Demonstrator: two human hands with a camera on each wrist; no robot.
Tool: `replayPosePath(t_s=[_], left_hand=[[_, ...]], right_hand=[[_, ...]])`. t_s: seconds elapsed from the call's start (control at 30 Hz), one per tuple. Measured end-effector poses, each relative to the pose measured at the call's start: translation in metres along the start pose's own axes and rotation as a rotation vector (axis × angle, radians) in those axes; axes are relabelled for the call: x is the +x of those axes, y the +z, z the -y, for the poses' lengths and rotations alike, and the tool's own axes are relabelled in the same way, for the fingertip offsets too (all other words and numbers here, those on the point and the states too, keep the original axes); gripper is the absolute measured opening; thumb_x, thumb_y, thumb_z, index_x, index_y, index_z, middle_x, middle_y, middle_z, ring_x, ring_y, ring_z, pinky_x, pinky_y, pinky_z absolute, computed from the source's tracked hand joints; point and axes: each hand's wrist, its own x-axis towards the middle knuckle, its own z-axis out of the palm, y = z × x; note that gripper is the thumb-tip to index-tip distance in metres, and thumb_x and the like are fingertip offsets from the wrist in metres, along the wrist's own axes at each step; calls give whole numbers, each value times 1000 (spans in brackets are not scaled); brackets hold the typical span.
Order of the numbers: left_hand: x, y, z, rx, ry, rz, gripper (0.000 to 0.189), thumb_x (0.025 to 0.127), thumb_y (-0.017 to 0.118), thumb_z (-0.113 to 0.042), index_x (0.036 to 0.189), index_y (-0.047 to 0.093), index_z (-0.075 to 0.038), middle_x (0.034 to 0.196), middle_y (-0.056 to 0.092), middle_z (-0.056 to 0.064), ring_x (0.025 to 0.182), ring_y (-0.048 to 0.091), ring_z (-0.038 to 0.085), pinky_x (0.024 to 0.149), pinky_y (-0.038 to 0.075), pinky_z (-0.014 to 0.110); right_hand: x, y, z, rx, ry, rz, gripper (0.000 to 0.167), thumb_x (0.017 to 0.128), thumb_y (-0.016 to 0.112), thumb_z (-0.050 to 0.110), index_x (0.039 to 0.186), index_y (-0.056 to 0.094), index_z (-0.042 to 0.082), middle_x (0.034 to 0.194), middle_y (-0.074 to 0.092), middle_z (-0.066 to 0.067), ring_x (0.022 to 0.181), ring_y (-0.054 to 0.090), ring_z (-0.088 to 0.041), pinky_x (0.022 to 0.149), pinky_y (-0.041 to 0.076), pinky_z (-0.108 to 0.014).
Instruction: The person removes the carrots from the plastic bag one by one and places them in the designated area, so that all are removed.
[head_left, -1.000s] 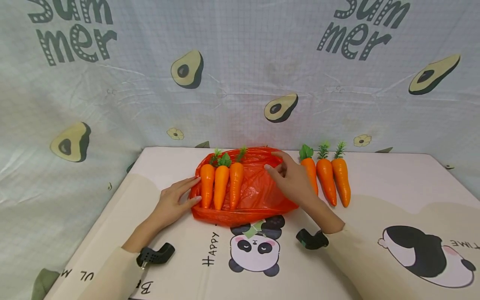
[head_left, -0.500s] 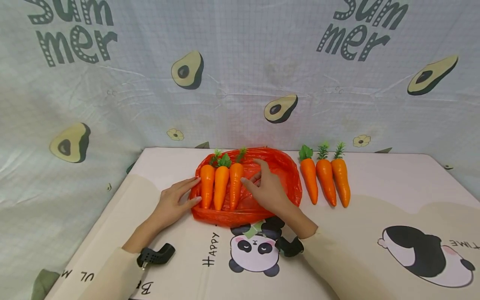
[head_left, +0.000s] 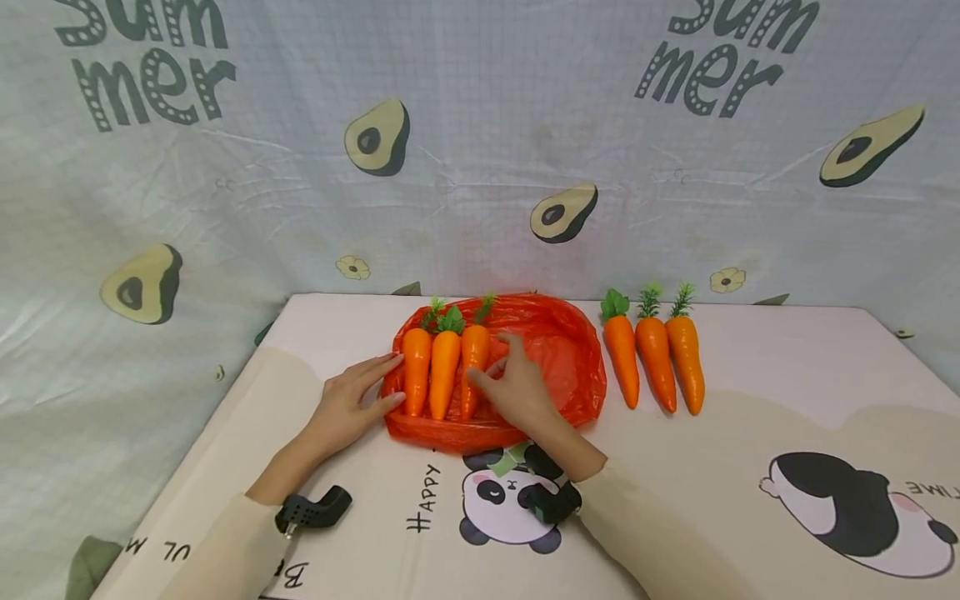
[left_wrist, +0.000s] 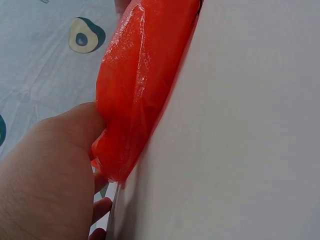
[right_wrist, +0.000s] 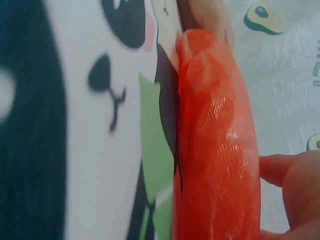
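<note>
While the fingers (head_left: 384, 367) of the left hand (head_left: 345, 410) rest, pretty straight, against the left side of the red plastic bag (head_left: 564, 371) mid-frame, the right hand (head_left: 519, 390) partly overlaps the rightmost carrot (head_left: 475, 346) of three lying in it; honestly can't tell if it's actually gripped. Three loose carrots (head_left: 656, 362) lie side by side on the worktop (head_left: 787, 358), right of centre. There's a panda print (head_left: 506, 508) just below the bag, and avocado-patterned cloth (head_left: 457, 225) fills the upper frame.

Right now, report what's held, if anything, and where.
Left hand merely touches the red bag's left side; right hand is at a bagged carrot, hold unclear.
</note>
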Motion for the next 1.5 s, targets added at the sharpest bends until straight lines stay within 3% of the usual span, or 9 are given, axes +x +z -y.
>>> replayPosePath(t_s=[0.4, 0.7, 1.27, 1.5], left_hand=[[0, -1, -1, 6, -6, 6, 57, 90, 64, -33, 142, 48, -13, 143, 45, 15, 132, 36, 36, 100, 23, 59], [-1, -1, -1, -1, -12, 8, 58, 91, 64, -34, 142, 48, -14, 143, 45, 14, 132, 35, 36, 100, 22, 57], [-1, 1, 1, 8, 1, 4, 57, 90, 64, -32, 142, 48, -12, 143, 45, 15, 132, 35, 37, 99, 23, 58], [0, 1, 2, 11, 7, 0, 57, 90, 64, -32, 141, 48, -12, 143, 45, 14, 132, 35, 36, 99, 23, 58]], right_hand=[[0, 11, -4, 1, 8, -27, 77, 82, 76, 37, 139, 35, 6, 80, 58, -4, 65, 54, -18, 59, 50, -26], [2, 16, -4, -83, 7, -43, 83, 78, 76, 46, 140, 38, 7, 73, 57, -1, 62, 53, -17, 55, 46, -27], [3, 17, -3, -156, 35, -18, 75, 83, 65, 32, 147, 30, 13, 67, 55, -2, 53, 50, -18, 47, 41, -26], [3, 17, -4, -184, 17, 1, 75, 86, 66, 35, 149, 29, 16, 67, 54, -2, 53, 50, -18, 48, 41, -25]])
